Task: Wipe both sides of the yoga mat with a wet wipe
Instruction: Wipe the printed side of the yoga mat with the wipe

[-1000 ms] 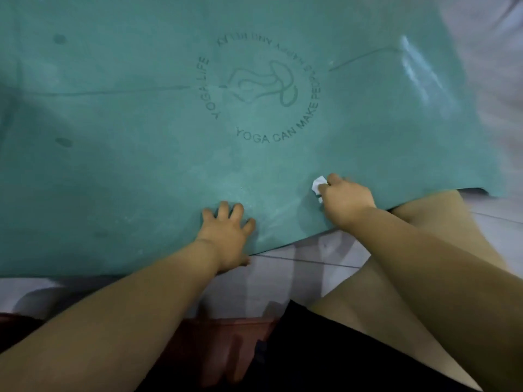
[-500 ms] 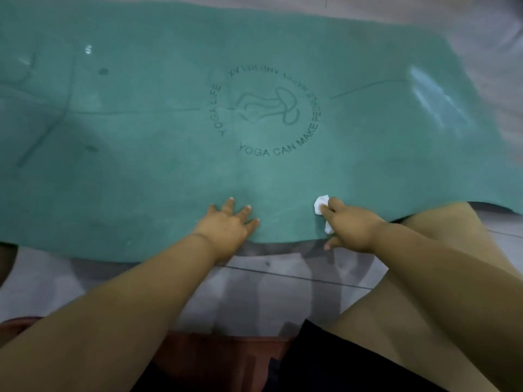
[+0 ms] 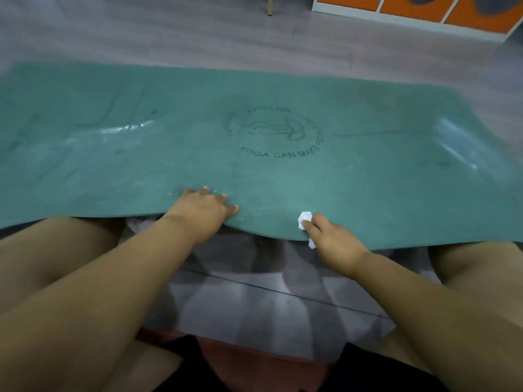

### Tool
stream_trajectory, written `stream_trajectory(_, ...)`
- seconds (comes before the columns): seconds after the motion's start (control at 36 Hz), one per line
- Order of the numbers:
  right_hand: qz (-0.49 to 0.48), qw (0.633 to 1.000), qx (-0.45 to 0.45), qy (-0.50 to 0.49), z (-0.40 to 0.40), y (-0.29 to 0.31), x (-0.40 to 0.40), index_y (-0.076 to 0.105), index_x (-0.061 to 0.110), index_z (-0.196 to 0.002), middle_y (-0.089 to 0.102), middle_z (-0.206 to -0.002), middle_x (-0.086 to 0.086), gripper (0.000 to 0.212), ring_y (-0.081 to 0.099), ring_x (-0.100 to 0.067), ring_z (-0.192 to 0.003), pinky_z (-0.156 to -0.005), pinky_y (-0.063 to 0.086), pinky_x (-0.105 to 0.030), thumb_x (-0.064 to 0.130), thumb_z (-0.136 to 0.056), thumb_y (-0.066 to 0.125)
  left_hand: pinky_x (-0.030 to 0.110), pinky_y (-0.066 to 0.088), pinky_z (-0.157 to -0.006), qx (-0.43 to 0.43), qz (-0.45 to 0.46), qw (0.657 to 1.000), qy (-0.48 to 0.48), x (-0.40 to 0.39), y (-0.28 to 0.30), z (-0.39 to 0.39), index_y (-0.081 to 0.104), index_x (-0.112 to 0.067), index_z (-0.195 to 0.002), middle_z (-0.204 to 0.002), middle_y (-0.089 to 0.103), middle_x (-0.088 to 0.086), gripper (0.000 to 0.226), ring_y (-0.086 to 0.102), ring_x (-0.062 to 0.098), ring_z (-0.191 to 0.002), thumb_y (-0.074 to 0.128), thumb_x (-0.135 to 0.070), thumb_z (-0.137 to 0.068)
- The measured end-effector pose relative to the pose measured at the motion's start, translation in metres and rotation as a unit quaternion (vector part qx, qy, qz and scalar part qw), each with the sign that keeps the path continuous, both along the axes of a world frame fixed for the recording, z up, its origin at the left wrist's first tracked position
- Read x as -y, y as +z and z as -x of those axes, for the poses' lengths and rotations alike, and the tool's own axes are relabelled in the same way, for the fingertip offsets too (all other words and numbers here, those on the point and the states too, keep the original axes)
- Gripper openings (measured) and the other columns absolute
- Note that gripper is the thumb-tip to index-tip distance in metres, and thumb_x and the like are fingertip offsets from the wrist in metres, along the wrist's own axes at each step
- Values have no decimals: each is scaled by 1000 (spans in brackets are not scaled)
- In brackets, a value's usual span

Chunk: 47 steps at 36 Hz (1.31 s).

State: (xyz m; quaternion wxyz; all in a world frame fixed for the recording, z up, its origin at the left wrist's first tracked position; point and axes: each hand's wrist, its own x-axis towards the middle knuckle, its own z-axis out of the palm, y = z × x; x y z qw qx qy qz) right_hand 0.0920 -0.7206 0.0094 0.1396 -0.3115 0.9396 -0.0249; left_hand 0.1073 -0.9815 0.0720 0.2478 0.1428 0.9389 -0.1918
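Observation:
A teal yoga mat with a round printed logo lies spread across the grey floor, its near edge lifted over my knees. My left hand grips that near edge, fingers on top of the mat. My right hand pinches a crumpled white wet wipe at the same edge, to the right of the left hand. Part of the wipe shows below my right hand, under the mat's edge. Wet shiny streaks mark the mat at the left and far right.
Grey plank floor lies between my knees and beyond the mat. An orange and white cabinet stands at the back right. A thin furniture leg stands at the back. A red-brown seat edge is under me.
The view has tilted up, showing the mat's far edge and the room. Both hands have drawn back to the near edge, which has lifted off the floor. The right hand still holds the wipe.

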Motion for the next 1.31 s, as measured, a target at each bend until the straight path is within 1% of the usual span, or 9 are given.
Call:
stream_trajectory(0.06,2,999,-21,40,-4,3,7,62,3,-106,57,-93,-14,43,59,-30,-58,-51,33,-23,1,-64,71,45,33,-107,-1,4,1000,4,7,6,-9,27,-31,-146,-149,31,1,49,33,30,-134,27,-13,-100)
stream_trajectory(0.17,4,999,-11,51,-13,10,24,44,6,-134,46,-119,-15,43,56,-33,-95,-77,40,-33,4,-91,47,44,37,-107,2,21,1000,10,20,16,-26,33,-30,-143,-147,37,3,49,40,28,-131,30,-10,-99)
stream_trajectory(0.42,-8,998,21,63,-34,10,35,42,15,-138,42,-122,-7,47,54,-28,-101,-79,38,-29,7,-91,45,39,41,-104,38,45,998,7,21,18,-59,42,-22,-140,-141,44,8,43,47,29,-127,32,-13,-99)
stream_trajectory(0.58,10,996,80,24,-49,-2,25,42,17,-138,44,-118,-5,48,54,-26,-100,-76,34,-22,6,-91,46,51,43,-99,86,27,995,44,6,-15,-74,48,-10,-133,-137,48,13,37,48,36,-124,34,-13,-99)
stream_trajectory(0.75,32,990,137,-9,-51,-10,24,51,18,-131,43,-105,0,38,55,-22,-99,-75,31,-15,14,-93,49,36,46,-95,120,-18,992,17,-6,-22,-73,56,-19,-126,-131,54,10,36,54,30,-118,49,-29,-92)
stream_trajectory(0.83,50,980,188,-48,-43,-10,28,56,17,-125,37,-91,7,34,55,-11,-90,-66,28,-7,21,-92,58,32,44,-94,125,-60,990,23,-10,-26,-63,57,-26,-126,-130,55,8,38,54,29,-116,51,-37,-91)
stream_trajectory(0.92,39,976,201,-74,-29,-11,30,62,11,-114,51,-100,-3,38,54,-21,-98,-72,34,-19,32,-83,69,32,44,-91,114,-73,991,13,-12,-32,-47,55,-26,-127,-129,55,9,35,54,30,-116,50,-34,-93)
stream_trajectory(1.06,128,947,251,-152,2,-10,29,68,8,-91,62,-83,-2,30,50,-11,-75,-61,37,-22,34,-78,73,33,43,-89,121,-87,988,32,-3,-47,-14,52,-20,-128,-129,54,11,35,53,30,-116,47,-29,-95)
stream_trajectory(1.31,137,943,137,-271,95,-31,43,47,9,-61,57,-74,-13,44,51,-28,-76,-67,37,-31,39,-93,53,38,40,-97,63,-86,992,67,35,-73,63,46,-22,-131,-133,42,4,36,41,26,-125,44,-29,-96)
